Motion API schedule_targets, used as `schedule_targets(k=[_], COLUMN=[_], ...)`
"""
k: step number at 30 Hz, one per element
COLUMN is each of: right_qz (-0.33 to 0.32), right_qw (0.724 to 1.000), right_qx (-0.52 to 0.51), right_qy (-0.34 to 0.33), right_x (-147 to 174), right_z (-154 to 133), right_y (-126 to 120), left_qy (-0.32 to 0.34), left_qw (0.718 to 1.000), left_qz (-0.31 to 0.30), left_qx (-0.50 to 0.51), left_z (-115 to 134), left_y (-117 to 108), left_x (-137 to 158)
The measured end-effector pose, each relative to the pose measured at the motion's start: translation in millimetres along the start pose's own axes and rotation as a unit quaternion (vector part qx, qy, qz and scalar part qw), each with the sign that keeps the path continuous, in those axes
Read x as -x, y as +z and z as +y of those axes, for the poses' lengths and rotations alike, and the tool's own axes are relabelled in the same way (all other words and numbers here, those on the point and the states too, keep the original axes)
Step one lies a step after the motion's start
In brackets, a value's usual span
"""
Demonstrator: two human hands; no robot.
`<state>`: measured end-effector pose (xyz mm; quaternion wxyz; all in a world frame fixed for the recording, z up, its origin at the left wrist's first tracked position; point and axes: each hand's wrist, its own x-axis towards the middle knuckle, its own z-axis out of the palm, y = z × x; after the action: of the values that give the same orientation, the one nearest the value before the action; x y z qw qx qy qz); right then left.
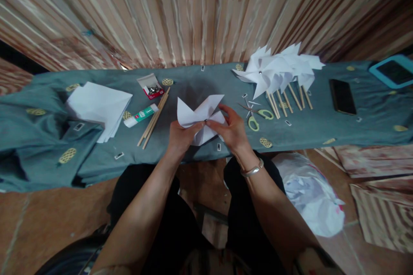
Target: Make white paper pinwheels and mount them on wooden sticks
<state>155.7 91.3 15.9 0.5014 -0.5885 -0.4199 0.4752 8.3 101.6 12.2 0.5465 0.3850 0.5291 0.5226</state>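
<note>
A white paper pinwheel (206, 107) is held between my two hands above the cloth-covered table. My left hand (181, 135) grips its lower left side, with the thumb reaching to the centre. From the right, my right hand (234, 129) grips it, its thumb also pressed near the middle. A small dark pin (205, 120) shows at the centre between both thumb tips. The fingers beneath the paper are partly hidden. Wooden sticks (154, 118) lie left of my left hand, beside a glue stick (141, 116). Scissors with pale green handles (258, 119) rest right of my right hand.
Folded white paper (100, 107) lies at the left, and an open small box of metal pins (151, 88) at the back. Several pinwheels on sticks (277, 68) overlap at the back right, near a dark phone (342, 96) and a blue-framed device (392, 72). A plastic bag (309, 193) sits on the floor.
</note>
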Motion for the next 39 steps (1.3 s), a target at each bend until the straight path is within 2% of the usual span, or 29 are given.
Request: schedule_targets(k=[7, 14, 21, 25, 28, 31, 35, 39], right_qz=[-0.005, -0.015, -0.023, -0.029, -0.024, -0.004, 0.021, 0.025], right_qw=[1.0, 0.996, 0.994, 0.996, 0.993, 0.979, 0.946, 0.907], right_qx=[0.008, 0.088, 0.105, 0.085, 0.117, 0.199, 0.313, 0.376], right_qy=[-0.008, -0.009, -0.003, 0.001, -0.013, -0.045, -0.084, -0.189], right_x=[-1, -2, 3, 2, 2, 2, 7, 18], right_z=[1, 13, 13, 11, 11, 11, 8, 3], right_y=[-6, -20, -21, -23, -28, -31, -33, -36], left_qy=[-0.039, -0.079, -0.085, -0.093, -0.099, -0.083, -0.047, -0.001], left_qw=[0.999, 0.996, 0.995, 0.994, 0.992, 0.993, 0.993, 0.985], left_qz=[-0.024, -0.044, -0.054, -0.055, -0.075, -0.089, -0.09, -0.085], left_qx=[0.017, 0.02, 0.026, 0.011, 0.005, -0.008, -0.062, -0.15], left_z=[4, -5, -10, -6, 0, 4, 3, 0], left_y=[1, -3, -4, -4, -8, -16, -27, -35], left_x=[5, 18, 27, 25, 22, 20, 19, 17])
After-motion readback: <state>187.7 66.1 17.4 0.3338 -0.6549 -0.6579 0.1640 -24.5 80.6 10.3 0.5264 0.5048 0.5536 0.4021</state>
